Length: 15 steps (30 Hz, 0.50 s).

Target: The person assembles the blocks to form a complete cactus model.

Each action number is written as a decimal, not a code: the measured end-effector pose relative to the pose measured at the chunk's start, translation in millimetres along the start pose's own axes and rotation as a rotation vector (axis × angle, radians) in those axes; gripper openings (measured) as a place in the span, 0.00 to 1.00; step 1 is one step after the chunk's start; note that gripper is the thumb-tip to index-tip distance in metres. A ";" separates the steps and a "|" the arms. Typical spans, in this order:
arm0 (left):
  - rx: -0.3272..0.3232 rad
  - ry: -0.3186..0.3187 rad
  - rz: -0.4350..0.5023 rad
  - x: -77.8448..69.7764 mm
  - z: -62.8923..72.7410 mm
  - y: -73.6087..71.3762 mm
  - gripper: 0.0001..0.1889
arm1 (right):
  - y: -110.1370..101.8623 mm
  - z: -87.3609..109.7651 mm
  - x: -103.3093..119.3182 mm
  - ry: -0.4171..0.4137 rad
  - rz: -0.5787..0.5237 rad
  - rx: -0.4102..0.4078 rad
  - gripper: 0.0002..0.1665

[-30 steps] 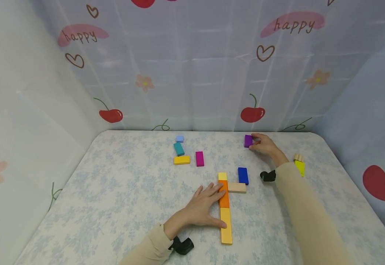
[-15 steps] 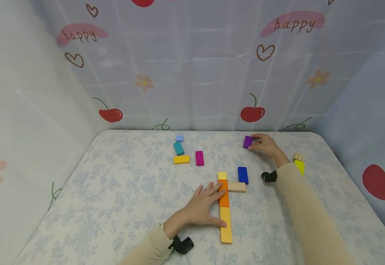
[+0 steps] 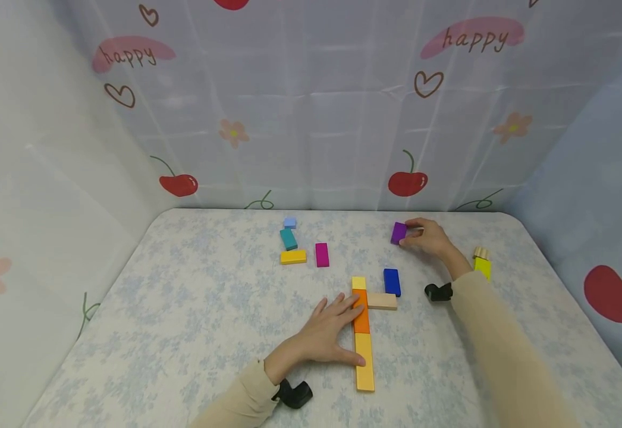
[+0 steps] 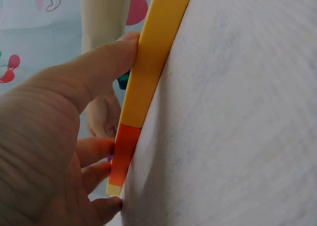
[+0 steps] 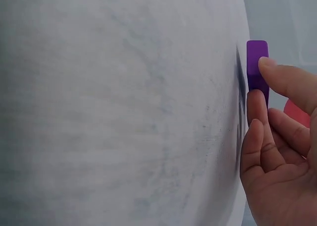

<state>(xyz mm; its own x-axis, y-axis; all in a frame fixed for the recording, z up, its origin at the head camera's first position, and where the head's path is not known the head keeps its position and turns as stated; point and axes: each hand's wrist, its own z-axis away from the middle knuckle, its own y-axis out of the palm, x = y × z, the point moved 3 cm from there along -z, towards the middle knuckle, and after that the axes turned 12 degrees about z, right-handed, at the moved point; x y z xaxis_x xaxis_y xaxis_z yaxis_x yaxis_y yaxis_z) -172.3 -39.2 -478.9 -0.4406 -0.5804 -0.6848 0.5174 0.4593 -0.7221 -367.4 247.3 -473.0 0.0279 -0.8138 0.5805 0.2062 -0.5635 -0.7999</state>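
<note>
My left hand (image 3: 326,336) lies with spread fingers along a row of blocks. Its thumb touches the long yellow block (image 3: 364,377), and its fingertips rest at the orange block (image 3: 361,321). A small pale yellow block (image 3: 359,283) caps the row's far end. Toward the back of the table, my right hand (image 3: 430,236) pinches a purple block (image 3: 398,233) between thumb and fingers. In the right wrist view the thumb presses one face of the purple block (image 5: 256,50), with a shadow on the table beside it. A natural wood block (image 3: 383,301) juts right from the row.
A blue block (image 3: 392,282) touches the wood block's far side. Left of centre lie magenta (image 3: 322,255), yellow (image 3: 293,257), teal (image 3: 288,239) and light blue (image 3: 289,223) blocks. Lime-yellow (image 3: 482,267) and ribbed wooden (image 3: 480,252) pieces sit beyond my right forearm. A curtain (image 3: 311,119) hangs behind the table.
My right hand has drawn the purple block slightly nearer and to the left, and the block has turned a little. My left hand and the row keep their places.
</note>
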 end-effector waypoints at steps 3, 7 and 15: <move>0.002 -0.002 0.005 0.4 0.2 0.5 0.51 | 2.7 4.2 1.0 -0.027 -0.005 0.005 0.39; 0.002 -0.004 0.007 0.4 0.3 1.0 0.51 | 6.1 10.2 3.8 -0.056 -0.002 0.003 0.39; 0.005 -0.013 0.009 -0.5 -0.1 0.0 0.51 | 6.7 22.5 10.4 -0.141 -0.001 -0.010 0.36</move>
<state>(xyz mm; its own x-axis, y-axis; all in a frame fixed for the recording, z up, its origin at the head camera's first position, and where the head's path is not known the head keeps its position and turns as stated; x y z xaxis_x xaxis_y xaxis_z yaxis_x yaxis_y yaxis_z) -172.2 -38.9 -478.5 -0.4261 -0.5849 -0.6902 0.5250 0.4614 -0.7152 -343.7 238.2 -468.9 0.1646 -0.7854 0.5967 0.1965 -0.5667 -0.8001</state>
